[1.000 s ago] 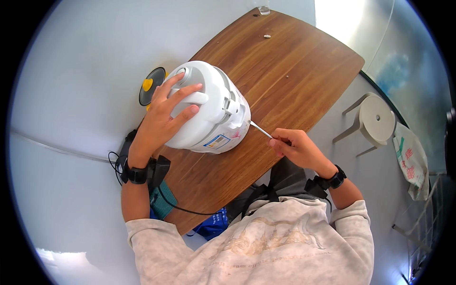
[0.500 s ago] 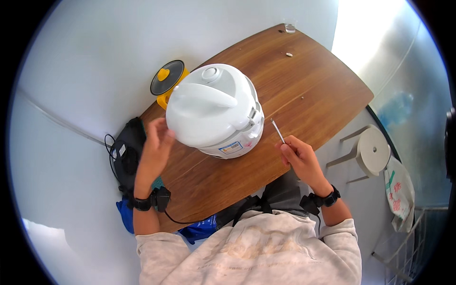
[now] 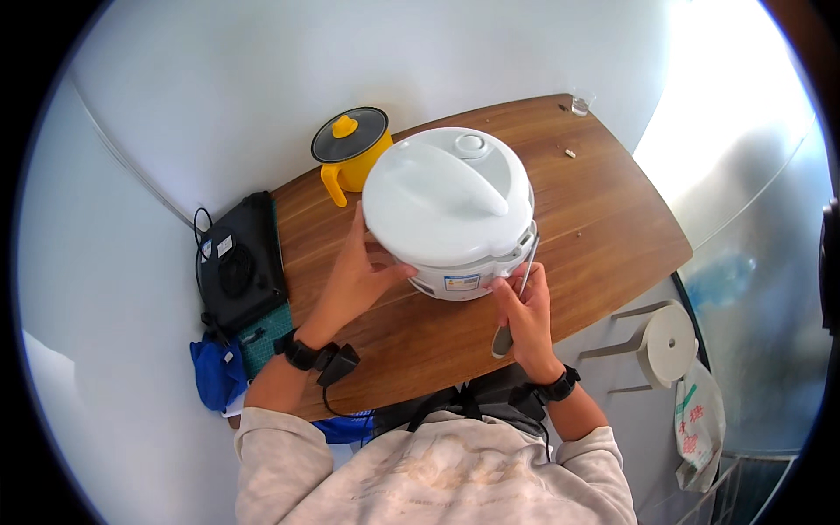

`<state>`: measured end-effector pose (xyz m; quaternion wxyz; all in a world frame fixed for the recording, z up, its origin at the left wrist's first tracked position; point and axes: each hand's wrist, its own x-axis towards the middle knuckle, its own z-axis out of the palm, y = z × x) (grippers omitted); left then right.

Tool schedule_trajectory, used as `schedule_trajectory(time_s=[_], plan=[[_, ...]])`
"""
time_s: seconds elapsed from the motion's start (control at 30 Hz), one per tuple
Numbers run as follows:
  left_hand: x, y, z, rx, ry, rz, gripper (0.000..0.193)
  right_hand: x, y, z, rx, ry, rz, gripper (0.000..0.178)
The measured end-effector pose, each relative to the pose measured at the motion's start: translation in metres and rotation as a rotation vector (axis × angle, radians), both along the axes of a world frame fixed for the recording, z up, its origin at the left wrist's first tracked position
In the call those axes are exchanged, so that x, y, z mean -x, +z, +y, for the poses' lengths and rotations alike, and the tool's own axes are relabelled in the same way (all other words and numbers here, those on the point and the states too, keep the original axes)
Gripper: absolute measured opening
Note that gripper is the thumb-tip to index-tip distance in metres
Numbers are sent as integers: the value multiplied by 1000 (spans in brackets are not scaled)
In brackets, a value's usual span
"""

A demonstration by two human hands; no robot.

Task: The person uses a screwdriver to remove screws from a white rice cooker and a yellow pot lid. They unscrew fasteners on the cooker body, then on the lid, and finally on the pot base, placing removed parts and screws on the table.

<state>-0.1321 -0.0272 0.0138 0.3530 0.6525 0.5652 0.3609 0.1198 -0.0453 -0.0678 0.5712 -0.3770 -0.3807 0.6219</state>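
A white rice cooker (image 3: 437,197) with a domed lid stands in the middle of the wooden table, its latch side facing near right. My left hand (image 3: 363,280) grips the cooker's left side, thumb on the lower front and the fingertips partly hidden behind it. In my right hand (image 3: 528,315) is a slim metal tool (image 3: 529,264) with a grey, rounded handle end poking out below the palm. Its shaft points up along the cooker's front right, beside the latch; whether the tip touches cannot be told. The right fingertips are at the cooker's lower front edge.
Behind the cooker at left stands a yellow pot (image 3: 354,166) with a dark lid. A black bag-like item (image 3: 241,262) with a cable lies on the table's (image 3: 604,210) left end, near a green mat (image 3: 262,346). A clear cup (image 3: 581,103) sits far right; a stool (image 3: 669,343) stands beyond the right edge.
My left hand has come from beside the lid onto the cooker's left side. The right hand with the tool has moved in to the cooker's front. The view has shifted.
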Motion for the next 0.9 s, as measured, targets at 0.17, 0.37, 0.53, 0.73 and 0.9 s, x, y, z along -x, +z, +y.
schedule_trajectory(time_s=[0.17,0.37,0.53,0.73,0.9], plan=[[-7,-18,41,-98,2,24,96,8,10,36,19,-99,27,32],[-23,-21,92,-180,32,51,91,5,-2,94,101,-86,85,38],[-22,-39,146,-176,33,4,90,9,-3,139,111,-142,47,41],[-19,-44,201,-76,73,-66,86,29,-16,202,92,-221,49,41],[1,-28,202,-114,94,6,47,32,-24,245,83,-257,15,42]])
